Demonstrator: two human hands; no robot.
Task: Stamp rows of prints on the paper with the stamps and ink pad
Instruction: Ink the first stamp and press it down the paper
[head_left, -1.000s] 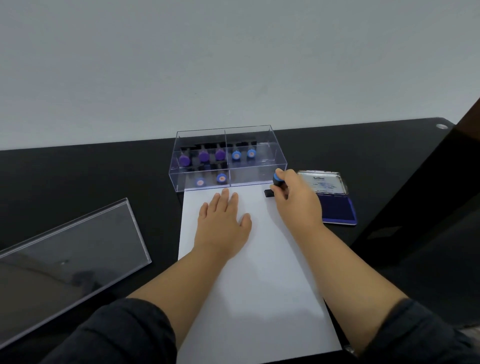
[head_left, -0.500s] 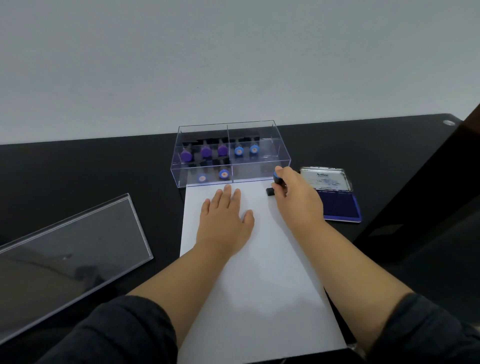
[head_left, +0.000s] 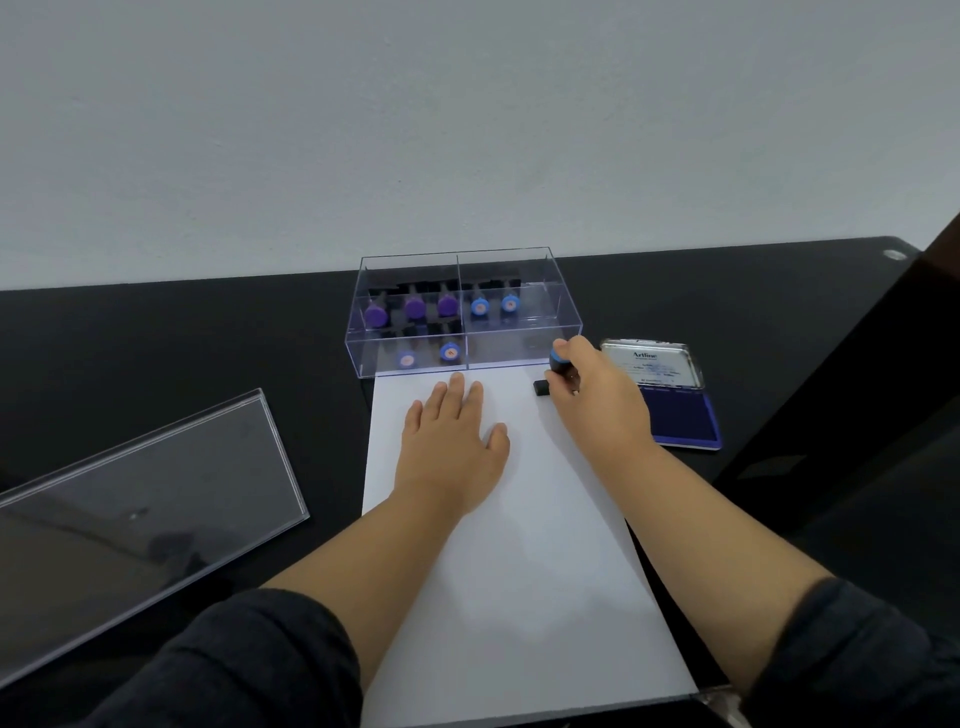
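Two hands working over a white paper (head_left: 519, 545) in the middle of the frame. Left hand (head_left: 452, 447) lying flat on the upper part of the paper, fingers straight and close together, pressing it down. Right hand (head_left: 597, 400) curling its fingers tight around a blue-topped stamp (head_left: 561, 364), near the paper's upper right corner. Stamp's black foot (head_left: 541, 388) sitting at the paper; touching or just above, hard to tell. Sitting right of that hand, near the right edge of the frame, an open ink pad (head_left: 680, 415), blue and dark, with its lid (head_left: 652, 364) tipped back. Standing above the paper, a clear box (head_left: 462, 312) holding purple stamps (head_left: 413, 307) and more blue stamps (head_left: 493, 304). Lying at the lower left, a clear flat lid (head_left: 140, 519) on the black table (head_left: 156, 338).
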